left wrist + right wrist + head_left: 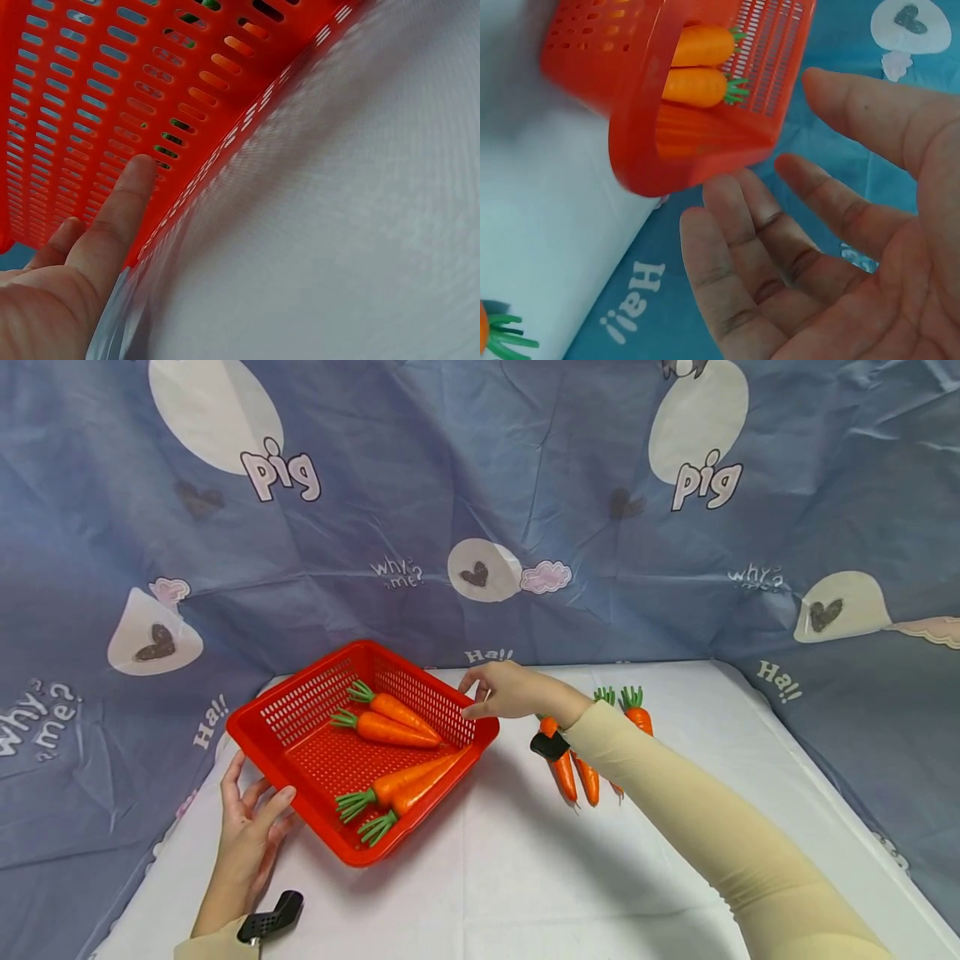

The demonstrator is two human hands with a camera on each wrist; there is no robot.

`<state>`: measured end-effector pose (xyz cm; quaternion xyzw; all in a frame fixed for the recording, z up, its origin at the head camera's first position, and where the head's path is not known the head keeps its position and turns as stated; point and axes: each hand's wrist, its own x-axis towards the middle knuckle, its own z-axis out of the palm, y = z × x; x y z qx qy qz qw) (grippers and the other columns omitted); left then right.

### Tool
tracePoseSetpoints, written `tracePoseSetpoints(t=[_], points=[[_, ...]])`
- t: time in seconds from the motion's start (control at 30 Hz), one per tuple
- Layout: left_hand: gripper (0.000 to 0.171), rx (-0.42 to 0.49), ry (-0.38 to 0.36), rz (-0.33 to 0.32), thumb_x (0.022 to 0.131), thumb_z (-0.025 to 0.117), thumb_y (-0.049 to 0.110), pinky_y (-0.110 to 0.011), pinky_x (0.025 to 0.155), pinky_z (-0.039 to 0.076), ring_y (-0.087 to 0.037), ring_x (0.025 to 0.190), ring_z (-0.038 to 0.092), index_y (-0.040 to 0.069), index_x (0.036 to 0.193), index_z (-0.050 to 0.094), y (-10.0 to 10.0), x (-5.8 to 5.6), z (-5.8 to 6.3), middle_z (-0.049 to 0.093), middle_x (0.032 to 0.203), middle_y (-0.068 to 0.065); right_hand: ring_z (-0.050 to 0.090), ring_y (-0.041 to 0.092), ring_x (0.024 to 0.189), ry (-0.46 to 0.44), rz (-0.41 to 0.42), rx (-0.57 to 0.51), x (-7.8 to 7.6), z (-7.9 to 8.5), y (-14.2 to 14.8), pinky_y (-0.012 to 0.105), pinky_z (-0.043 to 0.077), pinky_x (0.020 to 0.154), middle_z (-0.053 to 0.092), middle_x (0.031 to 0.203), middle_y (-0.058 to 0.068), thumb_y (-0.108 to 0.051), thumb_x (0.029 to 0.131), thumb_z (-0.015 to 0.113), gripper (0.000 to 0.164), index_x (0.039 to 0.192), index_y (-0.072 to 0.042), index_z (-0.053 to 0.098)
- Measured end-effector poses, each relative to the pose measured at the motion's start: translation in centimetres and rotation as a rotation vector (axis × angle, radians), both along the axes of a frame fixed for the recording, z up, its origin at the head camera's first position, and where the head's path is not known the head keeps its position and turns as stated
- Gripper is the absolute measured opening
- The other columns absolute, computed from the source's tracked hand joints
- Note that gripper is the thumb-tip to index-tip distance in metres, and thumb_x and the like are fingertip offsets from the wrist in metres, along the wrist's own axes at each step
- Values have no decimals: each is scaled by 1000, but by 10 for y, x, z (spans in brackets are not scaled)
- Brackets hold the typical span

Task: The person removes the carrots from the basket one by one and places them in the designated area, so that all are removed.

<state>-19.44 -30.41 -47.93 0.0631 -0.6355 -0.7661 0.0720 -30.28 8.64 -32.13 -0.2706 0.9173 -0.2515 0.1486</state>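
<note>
Sleeve [720, 843] over white tabletop [525, 885]; red basket [330, 832]; patterned blue backdrop [600, 539].

Blue cloth backdrop [420, 460] printed with white lettering, "pig" at upper left and upper right, "why me?" at far left and centre, "Ha!!" repeated low along the cloth.

The head view looks forward and down across the worktop [525, 885]. Both wrist views, much nearer, share the red basket [315, 818], the left from low beside it.
</note>
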Motion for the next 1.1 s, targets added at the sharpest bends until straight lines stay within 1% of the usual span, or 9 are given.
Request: tracePoseSetpoints(t=[0.13, 0.37, 0.57, 0.7, 0.87, 0.97, 1.1], points=[[91, -2, 0, 2, 105, 66, 10, -25, 83, 66, -4, 119, 65, 48, 167, 11, 1, 1, 1, 46, 145, 6, 65, 21, 93, -12, 28, 25, -1, 1, -8, 28, 54, 79, 74, 109, 11, -26, 100, 77, 46, 140, -6, 66], [92, 5, -2, -2, 104, 66, 9, -24, 82, 66, -1, 114, 67, 48, 167, 11, 1, 0, 2, 46, 143, 6, 63, 16, 88, 15, 87, 81, -4, 2, -23, 26, 52, 80, 74, 100, 8, -28, 100, 79, 47, 139, -5, 66], [92, -3, 4, -6, 105, 66, 9, -24, 82, 66, -2, 116, 67, 47, 167, 10, 1, 1, 3, 46, 143, 5, 59, 12, 81, -1, 135, 105, -5, 1, -38, 24, 49, 77, 69, 93, 5, -27, 99, 80, 49, 140, -4, 66], [92, 3, 6, -7, 105, 65, 8, -24, 82, 66, -1, 114, 68, 47, 167, 10, 1, 1, 2, 46, 143, 5, 57, 11, 80, -12, 175, 131, -6, -3, -49, 21, 47, 76, 66, 90, 3, -25, 99, 80, 48, 139, -3, 66], [91, 14, 15, -10, 105, 65, 7, -25, 82, 66, -1, 114, 68, 47, 167, 11, 1, 2, 2, 46, 142, 4, 60, 13, 86, -46, 201, 170, -6, -4, -62, 23, 50, 81, 70, 96, 4, -27, 98, 81, 44, 136, -9, 69], [90, 20, 24, -3, 105, 65, 6, -25, 81, 66, -2, 114, 67, 46, 167, 13, 0, 1, 2, 46, 142, 3, 61, 15, 89, -89, 220, 167, -8, -4, -69, 26, 51, 85, 72, 101, 5, -26, 97, 82, 46, 137, -8, 68], [90, 20, 14, -1, 105, 65, 8, -26, 81, 66, -3, 115, 67, 47, 166, 14, 1, 0, 2, 46, 143, 3, 62, 15, 92, -144, 236, 186, -10, -5, -77, 27, 51, 88, 72, 103, 3, -25, 96, 83, 50, 140, -8, 67]])
